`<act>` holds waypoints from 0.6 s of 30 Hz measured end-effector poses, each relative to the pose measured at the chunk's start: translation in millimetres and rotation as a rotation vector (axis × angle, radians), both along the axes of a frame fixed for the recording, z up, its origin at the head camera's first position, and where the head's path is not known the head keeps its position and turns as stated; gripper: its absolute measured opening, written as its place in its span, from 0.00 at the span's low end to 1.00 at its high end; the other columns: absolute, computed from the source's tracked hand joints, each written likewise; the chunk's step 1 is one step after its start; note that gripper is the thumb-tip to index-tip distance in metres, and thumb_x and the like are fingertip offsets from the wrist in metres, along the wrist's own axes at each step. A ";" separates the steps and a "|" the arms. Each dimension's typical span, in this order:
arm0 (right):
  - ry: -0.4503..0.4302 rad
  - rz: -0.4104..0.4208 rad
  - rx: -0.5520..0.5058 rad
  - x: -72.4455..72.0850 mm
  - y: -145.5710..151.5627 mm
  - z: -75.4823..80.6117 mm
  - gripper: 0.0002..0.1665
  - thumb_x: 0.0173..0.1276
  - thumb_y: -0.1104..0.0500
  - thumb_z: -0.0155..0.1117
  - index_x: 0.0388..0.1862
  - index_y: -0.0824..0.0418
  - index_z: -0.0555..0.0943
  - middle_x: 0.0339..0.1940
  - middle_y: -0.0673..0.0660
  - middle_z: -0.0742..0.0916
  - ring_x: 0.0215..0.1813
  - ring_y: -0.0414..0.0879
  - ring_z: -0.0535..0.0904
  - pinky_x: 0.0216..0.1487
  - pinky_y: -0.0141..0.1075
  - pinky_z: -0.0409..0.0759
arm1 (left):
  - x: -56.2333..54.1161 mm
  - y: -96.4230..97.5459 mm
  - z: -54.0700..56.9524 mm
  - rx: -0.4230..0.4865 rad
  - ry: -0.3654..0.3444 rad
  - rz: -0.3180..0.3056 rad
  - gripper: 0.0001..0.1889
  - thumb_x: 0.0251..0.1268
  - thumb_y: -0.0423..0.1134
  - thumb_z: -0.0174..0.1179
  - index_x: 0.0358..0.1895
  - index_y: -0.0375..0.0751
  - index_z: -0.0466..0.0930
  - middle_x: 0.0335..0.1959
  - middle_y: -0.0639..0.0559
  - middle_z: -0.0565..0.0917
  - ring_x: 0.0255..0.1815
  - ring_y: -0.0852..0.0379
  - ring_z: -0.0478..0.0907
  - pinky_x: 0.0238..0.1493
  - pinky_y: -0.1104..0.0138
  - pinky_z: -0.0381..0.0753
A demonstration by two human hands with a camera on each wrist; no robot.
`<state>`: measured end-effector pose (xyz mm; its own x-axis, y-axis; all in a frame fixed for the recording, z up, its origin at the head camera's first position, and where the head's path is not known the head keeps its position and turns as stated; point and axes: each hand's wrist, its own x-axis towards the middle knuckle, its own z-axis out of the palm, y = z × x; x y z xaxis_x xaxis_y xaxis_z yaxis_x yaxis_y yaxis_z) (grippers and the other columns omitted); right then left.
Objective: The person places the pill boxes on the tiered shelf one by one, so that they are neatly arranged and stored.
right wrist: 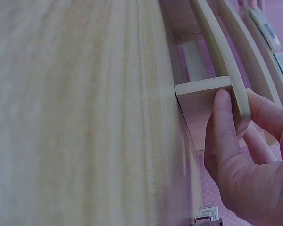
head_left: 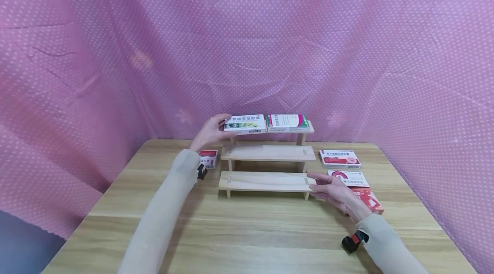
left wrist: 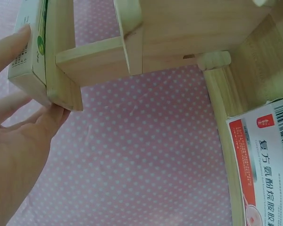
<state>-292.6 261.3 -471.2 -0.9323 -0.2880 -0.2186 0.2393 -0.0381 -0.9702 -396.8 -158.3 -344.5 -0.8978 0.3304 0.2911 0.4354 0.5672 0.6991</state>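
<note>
A three-step wooden rack (head_left: 268,153) stands on the table. On its top step lie a white-and-green medicine box (head_left: 245,118) at the left and a white box with magenta and green edges (head_left: 286,121) at the right. My left hand (head_left: 212,131) holds the left end of the white-and-green box, thumb on the box and other fingers at the end of the board, as the left wrist view shows. My right hand (head_left: 335,191) grips the right end of the lowest step (right wrist: 220,52) between thumb and fingers. The middle and lowest steps carry no boxes.
A red-and-white medicine box (head_left: 209,159) lies left of the rack, partly behind my left wrist. To the right are a white-and-red box (head_left: 339,160), a white box with a pink arc (head_left: 353,179) and a red box (head_left: 368,199). Pink dotted cloth (head_left: 247,51) hangs behind the table.
</note>
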 end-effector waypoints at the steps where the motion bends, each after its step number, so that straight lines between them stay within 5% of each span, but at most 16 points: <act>1: -0.002 0.000 -0.001 0.1 -0.2 0.3 0.38 0.68 0.65 0.64 0.74 0.66 0.62 0.75 0.69 0.64 0.54 0.42 0.81 0.60 0.41 0.82 | -1.1 0.1 0.8 -0.020 -0.001 -0.004 0.42 0.55 0.42 0.72 0.72 0.34 0.62 0.69 0.38 0.70 0.65 0.44 0.73 0.70 0.55 0.72; 11: -0.015 -0.008 -0.010 0.3 -1.2 2.2 0.39 0.67 0.66 0.64 0.75 0.67 0.61 0.75 0.70 0.62 0.53 0.42 0.81 0.60 0.41 0.82 | -6.3 4.5 10.3 -0.071 -0.114 -0.011 0.46 0.61 0.46 0.68 0.78 0.42 0.51 0.53 0.43 0.79 0.45 0.51 0.77 0.55 0.57 0.80; 18: -0.011 -0.007 -0.005 0.4 -0.8 0.9 0.39 0.67 0.66 0.64 0.75 0.67 0.61 0.74 0.69 0.65 0.53 0.42 0.81 0.61 0.42 0.82 | -8.2 5.8 10.5 -0.028 -0.146 -0.032 0.46 0.62 0.43 0.67 0.79 0.45 0.48 0.68 0.40 0.71 0.60 0.45 0.73 0.71 0.51 0.69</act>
<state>-292.2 260.5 -470.3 -0.9318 -0.2829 -0.2274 0.2496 -0.0444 -0.9673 -405.0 -152.6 -334.0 -0.9189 0.3655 0.1483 0.3482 0.5749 0.7404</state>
